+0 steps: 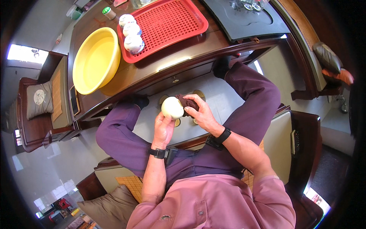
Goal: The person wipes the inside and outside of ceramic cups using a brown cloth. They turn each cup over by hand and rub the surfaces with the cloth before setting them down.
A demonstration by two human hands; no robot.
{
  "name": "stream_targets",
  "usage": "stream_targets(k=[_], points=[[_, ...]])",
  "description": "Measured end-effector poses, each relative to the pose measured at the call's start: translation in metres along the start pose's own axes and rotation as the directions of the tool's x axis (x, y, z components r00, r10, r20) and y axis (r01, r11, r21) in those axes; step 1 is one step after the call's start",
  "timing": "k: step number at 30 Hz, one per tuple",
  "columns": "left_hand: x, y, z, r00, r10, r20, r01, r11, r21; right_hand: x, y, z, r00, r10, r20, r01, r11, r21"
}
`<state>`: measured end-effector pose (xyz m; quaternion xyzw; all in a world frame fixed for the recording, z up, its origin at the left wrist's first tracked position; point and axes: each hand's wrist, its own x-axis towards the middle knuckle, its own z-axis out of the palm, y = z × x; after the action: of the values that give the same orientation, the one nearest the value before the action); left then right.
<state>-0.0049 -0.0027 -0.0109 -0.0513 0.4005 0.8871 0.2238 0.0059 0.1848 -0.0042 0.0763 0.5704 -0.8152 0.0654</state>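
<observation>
My left hand (164, 128) holds a round, cream-white ceramic vessel (171, 108) by its lower left side, above my spread knees. A crumpled dark brown cloth (188, 105) is in my right hand (203, 114), pressed against the vessel's right side near its rim. My right thumb is close to the rim, and what lies inside the vessel is hidden. Beyond my hands, on the table, several small white ceramic pieces (133, 44) with blue decoration stand in a row along the left side of a red perforated plastic tray (171, 25).
A yellow plastic basin (95, 61) sits left of the tray on the dark wooden table (148, 77). Behind it stands a green-topped small container (109, 13). A phone (74, 100) lies at the table's left edge. Glassware (253, 5) rests on a black tea tray (246, 18) at right.
</observation>
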Motion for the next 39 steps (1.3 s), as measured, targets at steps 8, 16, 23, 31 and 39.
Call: stream_targets(k=[8, 16, 23, 31, 39], points=[[0.002, -0.004, -0.014, 1.0, 0.021, -0.021, -0.019, 0.997, 0.075, -0.006, -0.015, 0.007, 0.945, -0.305, 0.116, 0.324, 0.837, -0.441], [0.001, -0.009, -0.016, 0.998, -0.009, 0.056, -0.011, 0.94, 0.342, 0.005, 0.004, 0.002, 0.971, -0.223, -0.079, 0.203, 0.957, -0.206], [0.002, -0.003, 0.003, 1.0, 0.014, -0.021, 0.001, 0.805, 0.593, -0.003, -0.011, 0.003, 0.935, -0.355, 0.029, 0.339, 0.861, -0.379], [-0.005, 0.006, 0.024, 0.976, -0.018, 0.215, -0.167, 0.566, 0.807, 0.012, -0.007, -0.003, 0.996, 0.091, 0.01, -0.089, 0.989, -0.118], [0.001, 0.005, 0.018, 0.975, 0.084, 0.204, -0.2, 0.725, 0.659, 0.009, 0.003, -0.003, 0.986, 0.166, -0.016, -0.15, 0.927, 0.344]])
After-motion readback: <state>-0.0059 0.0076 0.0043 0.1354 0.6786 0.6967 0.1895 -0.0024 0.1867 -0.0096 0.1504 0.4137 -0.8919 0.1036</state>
